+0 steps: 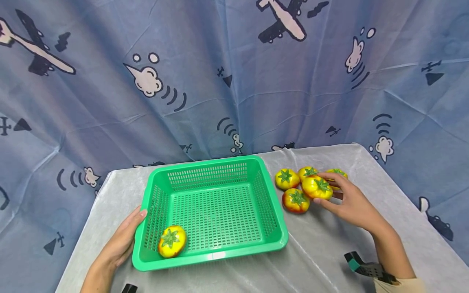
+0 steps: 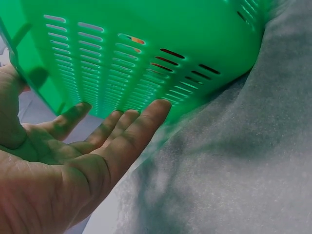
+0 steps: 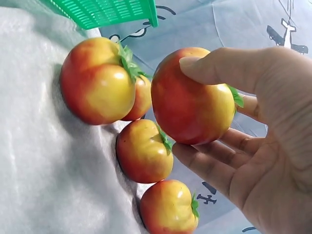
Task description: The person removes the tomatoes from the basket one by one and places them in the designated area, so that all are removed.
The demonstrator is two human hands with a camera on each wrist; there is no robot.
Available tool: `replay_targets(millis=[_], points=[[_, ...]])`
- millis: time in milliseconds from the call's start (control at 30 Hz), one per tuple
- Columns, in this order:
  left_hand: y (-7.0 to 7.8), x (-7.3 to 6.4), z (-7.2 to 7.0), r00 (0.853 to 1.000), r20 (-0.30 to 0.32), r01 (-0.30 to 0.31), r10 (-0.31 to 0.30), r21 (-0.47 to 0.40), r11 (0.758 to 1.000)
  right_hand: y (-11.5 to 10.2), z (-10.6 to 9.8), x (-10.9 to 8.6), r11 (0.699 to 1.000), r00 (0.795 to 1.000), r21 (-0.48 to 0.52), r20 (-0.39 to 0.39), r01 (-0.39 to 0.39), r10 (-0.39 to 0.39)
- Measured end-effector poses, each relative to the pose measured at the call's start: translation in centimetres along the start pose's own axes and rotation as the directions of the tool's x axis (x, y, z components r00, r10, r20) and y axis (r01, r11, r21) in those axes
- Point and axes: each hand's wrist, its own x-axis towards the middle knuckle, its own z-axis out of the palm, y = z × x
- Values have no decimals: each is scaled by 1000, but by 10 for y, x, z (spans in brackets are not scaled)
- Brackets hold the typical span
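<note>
A yellow-red toy-like tomato with a green leafy top is in my right hand, held between thumb and fingers. It appears raised over the other tomatoes. Close by on the cloth are a redder tomato, a yellow tomato, and two more behind, one partly covered by the hand. My left hand holds the left side of a green basket, thumb over the rim. In the left wrist view, its fingers lie against the slotted outer wall. Inside the basket's near-left corner sits one tomato.
A grey-white cloth covers the table. Behind the table's far edge hangs a blue curtain printed with airplanes and clouds. A dark wrist strap with a camera is on the right wrist.
</note>
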Motion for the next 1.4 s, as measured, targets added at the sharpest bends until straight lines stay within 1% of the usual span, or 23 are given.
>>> replay_targets(millis=[133, 333, 500, 633, 833, 1000, 1167, 1400], points=[[0, 0, 0, 1000, -1, 9, -9, 4, 1000, 2, 0, 0, 1000, 1000, -1, 5, -3, 3], [0, 0, 0, 1000, 15, 1, -1, 1, 1000, 6, 1, -1, 1000, 1000, 12, 10, -11, 11], [1, 0, 2, 1000, 10, 9, -9, -1, 1000, 9, 0, -1, 1000, 999, 18, 27, -25, 25], [3, 0, 3, 1000, 8, 13, -13, -3, 1000, 11, 0, -1, 999, 999, 9, 26, -36, 36], [3, 0, 3, 1000, 4, 18, -18, -4, 1000, 15, 0, -1, 999, 999, 16, 29, -29, 29], [2, 0, 1, 1000, 9, 11, -11, 2, 1000, 18, 1, -2, 1000, 1000, 13, 24, -21, 21], [0, 0, 0, 1000, 14, 4, -4, 2, 1000, 18, 1, -1, 999, 998, 23, 46, -44, 43], [1, 0, 0, 1000, 8, 17, -17, 9, 1000, 21, 2, -1, 997, 995, 27, 69, -72, 70]])
